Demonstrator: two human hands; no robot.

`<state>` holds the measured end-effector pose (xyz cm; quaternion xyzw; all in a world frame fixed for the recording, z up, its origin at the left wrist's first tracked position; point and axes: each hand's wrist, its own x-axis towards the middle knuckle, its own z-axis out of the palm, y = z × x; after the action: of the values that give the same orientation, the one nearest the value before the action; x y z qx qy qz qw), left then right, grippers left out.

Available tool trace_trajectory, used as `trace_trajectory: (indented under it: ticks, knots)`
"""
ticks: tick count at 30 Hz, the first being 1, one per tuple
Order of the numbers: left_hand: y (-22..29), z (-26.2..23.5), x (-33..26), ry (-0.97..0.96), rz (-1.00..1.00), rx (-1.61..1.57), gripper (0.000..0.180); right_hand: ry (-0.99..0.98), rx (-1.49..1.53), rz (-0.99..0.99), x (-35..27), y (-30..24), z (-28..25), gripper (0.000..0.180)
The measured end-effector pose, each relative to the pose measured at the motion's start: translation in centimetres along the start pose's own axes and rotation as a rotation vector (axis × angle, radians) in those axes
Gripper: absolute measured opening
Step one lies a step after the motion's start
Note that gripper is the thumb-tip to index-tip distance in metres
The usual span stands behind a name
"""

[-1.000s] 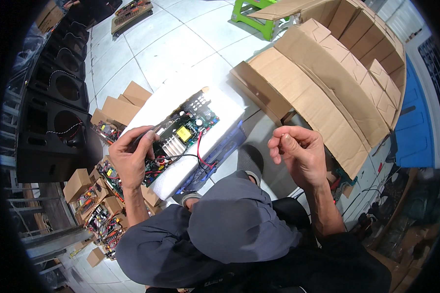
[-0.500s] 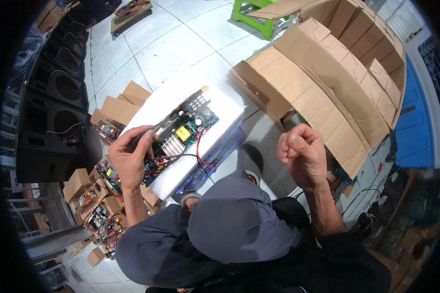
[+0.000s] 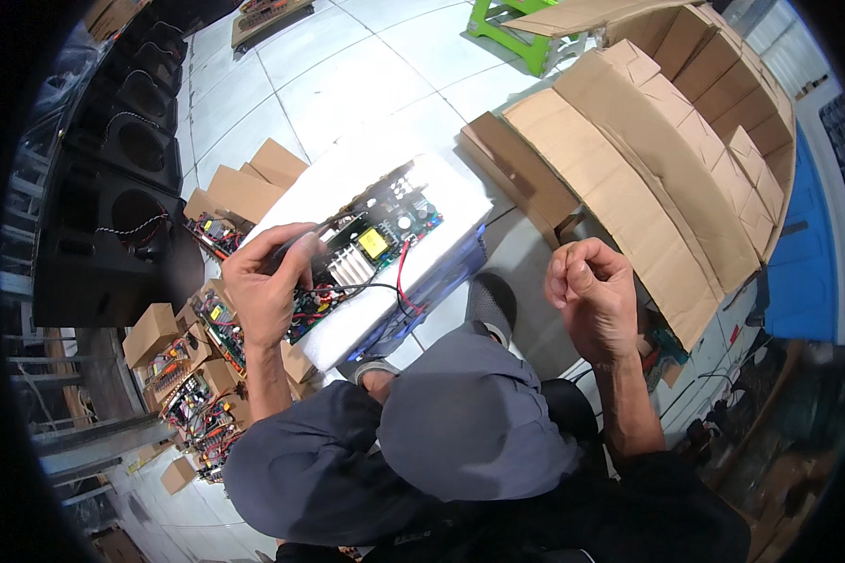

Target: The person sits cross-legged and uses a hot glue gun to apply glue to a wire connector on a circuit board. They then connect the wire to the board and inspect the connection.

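Note:
A green circuit board (image 3: 409, 228) with a yellow transformer (image 3: 373, 245) and a pale finned heat sink (image 3: 350, 267) lies on a white foam block (image 3: 333, 330). Red and black wires (image 3: 403, 279) trail off its near side. My left hand (image 3: 270, 274) is at the board's left edge, thumb and fingers closed on a slim dark tool (image 3: 280, 257) whose exact kind is unclear. Off to the right, my right hand (image 3: 593, 293) is raised beside a carton, fingers curled and thumb pressed against them. Whatever they hold, if anything, is hidden.
Under the foam is a blue-purple plastic support (image 3: 420, 314). A large open carton (image 3: 629, 178) of small boxes stands to the right. More circuit boards (image 3: 197, 413) and small boxes (image 3: 150, 335) lie at left, near black speaker cabinets (image 3: 103, 235). A green stool (image 3: 512, 33) stands beyond.
The whole view has shifted slightly, moving the scene right and down at the far side. My left hand stays at the board's edge with the tool; my right hand remains curled.

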<state>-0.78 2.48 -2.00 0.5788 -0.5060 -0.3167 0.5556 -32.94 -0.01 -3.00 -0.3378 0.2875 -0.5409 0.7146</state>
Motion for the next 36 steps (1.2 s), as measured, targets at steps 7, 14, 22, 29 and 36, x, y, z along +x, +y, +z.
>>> trace_trajectory:
  ticks: [7,14,22,29,36]
  knots:
    - [0.11,-0.07,-0.07,-0.006,0.002,-0.004,0.017,0.038,0.062,0.044,0.12,0.13,0.30,0.025]
    - [-0.01,-0.09,-0.09,-0.005,0.008,-0.007,0.017,0.105,-0.037,0.038,-0.08,-0.05,0.57,0.034]
    - [-0.03,-0.08,-0.03,0.000,0.014,-0.001,0.016,0.172,-0.076,0.052,-0.07,0.05,0.73,0.038]
    - [-0.06,-0.03,-0.09,-0.003,0.022,0.005,0.014,0.224,-0.129,0.092,-0.03,0.24,0.34,0.038]
    - [-0.04,-0.15,-0.10,0.008,0.004,-0.001,0.017,0.233,-0.098,0.089,-0.12,0.32,0.23,0.045]
